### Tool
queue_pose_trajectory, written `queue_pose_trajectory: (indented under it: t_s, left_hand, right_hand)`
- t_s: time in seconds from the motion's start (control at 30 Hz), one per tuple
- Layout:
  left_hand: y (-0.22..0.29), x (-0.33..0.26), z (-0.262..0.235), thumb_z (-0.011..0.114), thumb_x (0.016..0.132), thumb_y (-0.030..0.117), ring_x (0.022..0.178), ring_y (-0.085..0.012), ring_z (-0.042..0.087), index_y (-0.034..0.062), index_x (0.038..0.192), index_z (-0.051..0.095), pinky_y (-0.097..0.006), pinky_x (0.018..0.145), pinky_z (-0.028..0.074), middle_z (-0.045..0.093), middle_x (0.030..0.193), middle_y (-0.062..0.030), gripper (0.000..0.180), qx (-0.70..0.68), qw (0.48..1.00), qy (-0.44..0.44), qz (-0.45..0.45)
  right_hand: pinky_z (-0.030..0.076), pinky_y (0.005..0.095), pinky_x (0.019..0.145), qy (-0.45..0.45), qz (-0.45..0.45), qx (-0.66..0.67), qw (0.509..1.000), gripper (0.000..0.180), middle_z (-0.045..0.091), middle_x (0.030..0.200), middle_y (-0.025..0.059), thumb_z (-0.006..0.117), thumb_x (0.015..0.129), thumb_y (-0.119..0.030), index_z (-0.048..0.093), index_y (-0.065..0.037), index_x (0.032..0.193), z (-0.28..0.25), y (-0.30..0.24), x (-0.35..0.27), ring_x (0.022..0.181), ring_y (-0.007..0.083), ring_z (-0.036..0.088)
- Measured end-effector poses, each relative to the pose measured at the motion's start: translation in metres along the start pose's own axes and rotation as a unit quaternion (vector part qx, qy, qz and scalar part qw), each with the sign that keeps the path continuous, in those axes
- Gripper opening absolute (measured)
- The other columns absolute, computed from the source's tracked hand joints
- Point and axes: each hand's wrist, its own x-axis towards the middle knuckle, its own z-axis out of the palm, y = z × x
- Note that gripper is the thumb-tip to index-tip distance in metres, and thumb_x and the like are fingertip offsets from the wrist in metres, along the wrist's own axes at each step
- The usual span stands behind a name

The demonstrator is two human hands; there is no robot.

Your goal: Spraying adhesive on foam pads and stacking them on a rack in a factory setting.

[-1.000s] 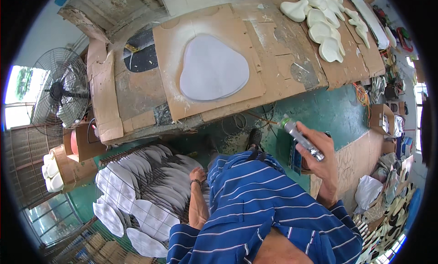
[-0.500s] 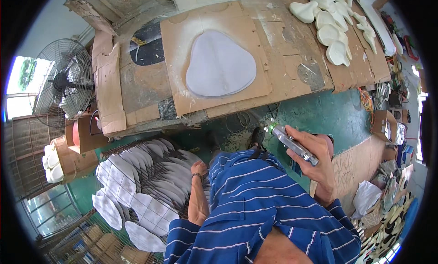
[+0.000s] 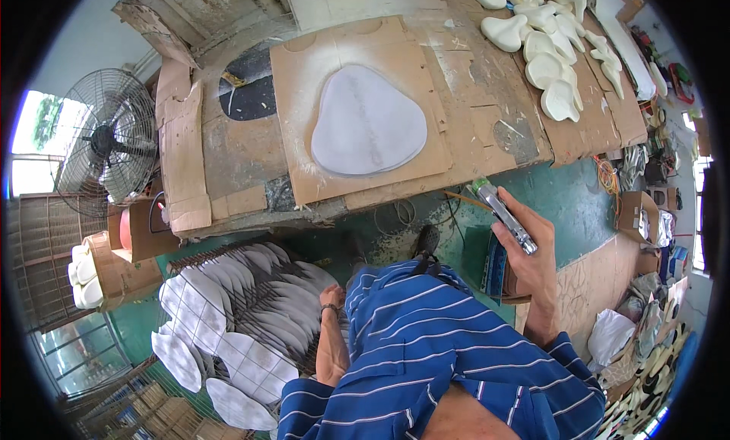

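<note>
Near table edge (image 3: 388,192), metal tool (image 3: 503,216), green floor (image 3: 570,193)

Upper centre, a faint greyish streak (image 3: 370,124) now marks the pale pad (image 3: 338,128); right of centre, the right hand (image 3: 534,246) has brought the silver tool (image 3: 505,218) nearer the tabletop (image 3: 237,155).

Daylight comes through a bright window (image 3: 34,132) on the left, greenery showing outside it, and through another window (image 3: 700,204) at the far right. A pale wall (image 3: 80,52) stands behind a large wire-caged fan (image 3: 103,141). The worn desk (image 3: 242,155), patched with cardboard, spans a scuffed green floor (image 3: 570,200); an open carton (image 3: 637,214) and a tan sheet (image 3: 601,273) lie at the right.
</note>
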Motion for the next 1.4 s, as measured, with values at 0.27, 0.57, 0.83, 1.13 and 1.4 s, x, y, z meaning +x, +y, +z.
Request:
queue_pose_trajectory:
  t_s: [0.27,0.57,0.83,1.13,1.4]
  left_hand:
    - [0.021,-0.006,0.01,0.062,0.091,0.002,0.059,-0.0199,0.061,-0.0024,0.131,0.057,-0.032,0.046,0.044,0.068,0.086,-0.0115,0.041,0.05,0.999,-0.007,-0.015]
    - [0.034,0.014,0.017,0.063,0.093,0.003,0.07,-0.0221,0.067,-0.0014,0.13,0.059,-0.034,0.059,0.055,0.07,0.092,-0.013,0.038,-0.008,0.997,-0.07,0.023]
    - [0.027,0.013,0.023,0.065,0.089,0.003,0.068,-0.022,0.068,-0.0026,0.127,0.06,-0.032,0.056,0.054,0.07,0.088,-0.0132,0.038,0.099,0.995,-0.013,0.022]
    - [0.072,0.009,0.048,0.063,0.094,0.006,0.072,-0.018,0.067,0.0021,0.127,0.062,-0.031,0.058,0.056,0.07,0.091,-0.0076,0.034,0.156,0.983,-0.039,0.092]
    - [0.191,0.021,0.159,0.066,0.094,0.008,0.072,-0.0126,0.063,0.0022,0.121,0.067,-0.028,0.057,0.052,0.067,0.087,-0.0031,0.028,0.077,0.915,-0.043,0.393]
  right_hand:
    - [0.054,0.0312,0.076,-0.016,-0.002,-0.008,1.0,0.057,0.072,0.106,0.0194,0.075,0.081,0.007,0.062,-0.002,0.136,-0.007,-0.006,-0.006,0.086,0.0271,0.071]
    - [0.054,0.0307,0.076,-0.04,-0.022,0.031,0.998,0.061,0.072,0.105,0.0169,0.076,0.079,0.008,0.062,-0.002,0.137,-0.005,-0.011,-0.004,0.086,0.0248,0.07]
    - [0.053,0.0304,0.079,-0.019,0.01,0.019,1.0,0.056,0.073,0.109,0.0179,0.076,0.08,0.005,0.064,-0.001,0.134,-0.012,-0.006,-0.008,0.09,0.0247,0.072]
    - [0.051,0.0317,0.073,-0.081,0.026,-0.009,0.996,0.062,0.073,0.099,0.0174,0.076,0.072,0.009,0.065,0.001,0.133,-0.04,-0.009,-0.024,0.082,0.0257,0.067]
    - [0.051,0.0291,0.073,-0.033,0.05,0.012,0.998,0.063,0.07,0.095,0.0164,0.073,0.071,0.01,0.065,0.002,0.133,-0.042,-0.016,-0.033,0.08,0.026,0.069]
